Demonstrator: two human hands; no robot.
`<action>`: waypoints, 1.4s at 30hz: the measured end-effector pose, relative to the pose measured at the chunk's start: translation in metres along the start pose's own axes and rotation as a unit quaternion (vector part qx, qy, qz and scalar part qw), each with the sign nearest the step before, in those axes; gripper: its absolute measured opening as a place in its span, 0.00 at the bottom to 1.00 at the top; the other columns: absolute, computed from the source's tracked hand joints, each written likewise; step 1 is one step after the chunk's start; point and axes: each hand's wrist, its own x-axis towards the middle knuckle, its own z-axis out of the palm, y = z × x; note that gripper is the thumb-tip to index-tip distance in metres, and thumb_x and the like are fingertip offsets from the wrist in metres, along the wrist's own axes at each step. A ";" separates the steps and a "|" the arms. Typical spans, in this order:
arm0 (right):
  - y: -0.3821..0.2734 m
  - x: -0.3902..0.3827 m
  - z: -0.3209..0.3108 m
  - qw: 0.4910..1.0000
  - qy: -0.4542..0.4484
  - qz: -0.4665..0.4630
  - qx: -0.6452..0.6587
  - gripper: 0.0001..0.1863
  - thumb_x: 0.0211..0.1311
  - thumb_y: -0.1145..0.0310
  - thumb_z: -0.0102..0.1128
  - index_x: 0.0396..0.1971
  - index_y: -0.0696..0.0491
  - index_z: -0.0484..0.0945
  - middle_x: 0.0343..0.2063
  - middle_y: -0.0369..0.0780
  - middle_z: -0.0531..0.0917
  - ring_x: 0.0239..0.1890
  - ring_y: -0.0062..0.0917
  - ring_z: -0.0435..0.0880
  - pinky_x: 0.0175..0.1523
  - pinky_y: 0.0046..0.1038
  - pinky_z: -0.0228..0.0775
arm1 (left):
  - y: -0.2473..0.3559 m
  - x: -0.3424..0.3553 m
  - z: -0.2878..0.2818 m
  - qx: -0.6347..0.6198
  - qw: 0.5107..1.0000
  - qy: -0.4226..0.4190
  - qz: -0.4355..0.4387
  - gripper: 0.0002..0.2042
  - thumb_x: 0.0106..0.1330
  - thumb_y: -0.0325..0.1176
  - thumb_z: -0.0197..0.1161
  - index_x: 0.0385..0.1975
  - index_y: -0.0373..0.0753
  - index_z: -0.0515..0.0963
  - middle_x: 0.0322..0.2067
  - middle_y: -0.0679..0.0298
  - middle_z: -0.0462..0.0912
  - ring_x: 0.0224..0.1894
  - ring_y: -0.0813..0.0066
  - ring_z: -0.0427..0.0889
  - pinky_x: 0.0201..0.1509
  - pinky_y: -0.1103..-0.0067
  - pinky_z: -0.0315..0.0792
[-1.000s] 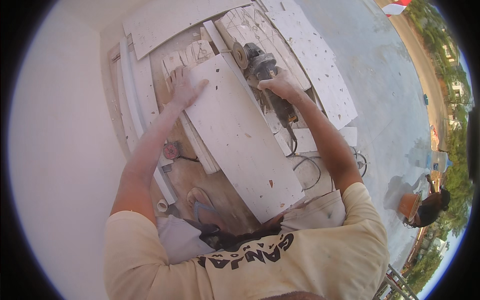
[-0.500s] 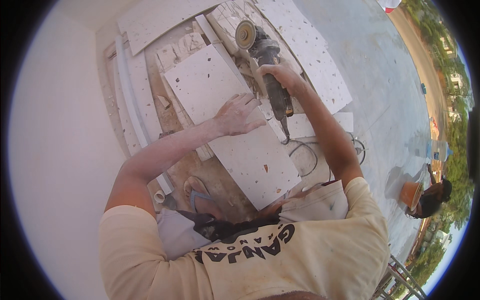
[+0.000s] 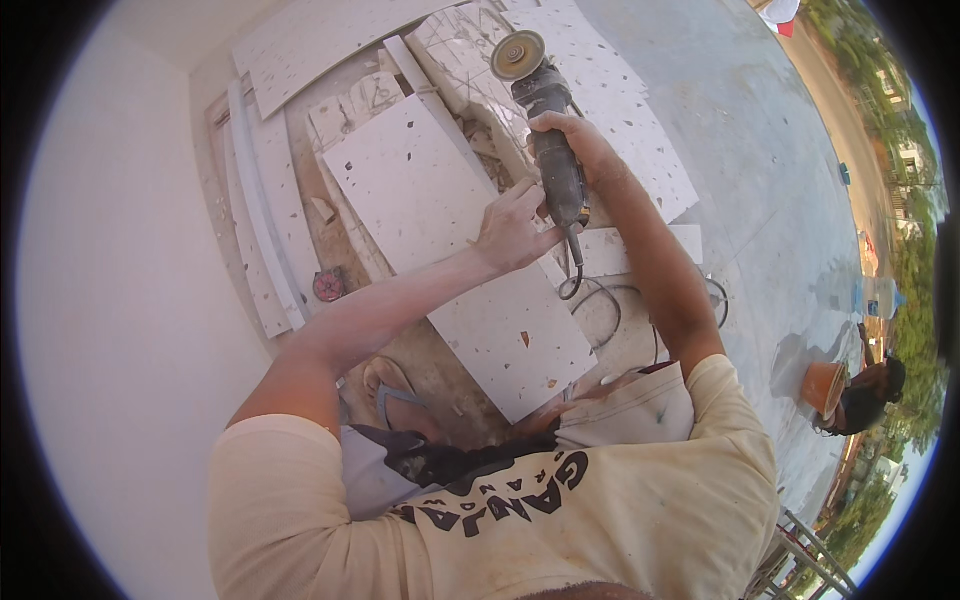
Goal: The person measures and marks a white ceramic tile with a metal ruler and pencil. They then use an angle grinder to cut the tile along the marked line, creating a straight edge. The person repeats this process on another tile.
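Note:
My right hand (image 3: pixel 582 150) is wrapped round the black body of an angle grinder (image 3: pixel 558 165). Its round, worn disc (image 3: pixel 518 56) points up and away from me, and the cord (image 3: pixel 574 265) hangs from the rear end. My dusty left hand (image 3: pixel 515 226) has its fingers against the grinder's rear left side, with the thumb by the cord end; some fingertips are hidden behind the body. Below both hands lies a long white speckled slab (image 3: pixel 420 180), set at a slant. Whether the disc is spinning cannot be told.
More speckled slabs (image 3: pixel 640 130) and a narrow white strip (image 3: pixel 262 200) lie around. A small red round object (image 3: pixel 329 285) rests beside my left forearm. The cable loops (image 3: pixel 600 310) on the right. A person (image 3: pixel 868 398) with an orange bucket (image 3: pixel 823 388) is at far right.
My left hand has moved from over the slab up and right onto the grinder's rear. The grinder has shifted slightly right and its disc now faces me more. The red round object has come into view.

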 end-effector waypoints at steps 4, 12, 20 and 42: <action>-0.004 0.002 -0.007 1.000 -0.013 0.009 0.014 0.17 0.61 0.61 0.66 0.38 0.61 0.80 0.29 0.43 0.85 0.26 0.26 0.84 0.35 0.28 0.80 | -0.001 0.003 0.012 -0.010 0.999 0.022 -0.027 0.24 0.55 0.49 0.80 0.27 0.37 0.73 0.27 0.63 0.74 0.26 0.70 0.75 0.31 0.72 0.70; 0.007 0.015 -0.016 0.996 -0.048 0.001 0.072 0.20 0.62 0.60 0.65 0.41 0.63 0.78 0.31 0.45 0.85 0.27 0.28 0.85 0.37 0.29 0.83 | -0.012 0.014 0.003 -0.073 0.981 -0.120 -0.137 0.27 0.56 0.52 0.78 0.41 0.37 0.76 0.30 0.65 0.77 0.31 0.72 0.80 0.35 0.73 0.74; 0.016 0.025 -0.019 0.996 -0.062 -0.001 0.066 0.22 0.62 0.58 0.66 0.45 0.61 0.78 0.36 0.45 0.85 0.30 0.29 0.86 0.38 0.31 0.82 | -0.012 0.041 -0.009 -0.455 0.806 -0.220 -0.307 0.32 0.68 0.51 0.69 0.60 0.34 0.69 0.49 0.60 0.80 0.52 0.75 0.82 0.49 0.75 0.83; 0.016 0.078 -0.041 0.877 0.146 -0.138 -0.436 0.33 0.43 0.50 0.70 0.47 0.59 0.86 0.37 0.47 0.89 0.39 0.33 0.88 0.47 0.34 0.79 | -0.077 -0.156 -0.251 0.291 0.884 -0.214 -0.297 0.31 0.63 0.35 0.67 0.67 0.36 0.67 0.59 0.49 0.75 0.58 0.55 0.78 0.63 0.63 0.73</action>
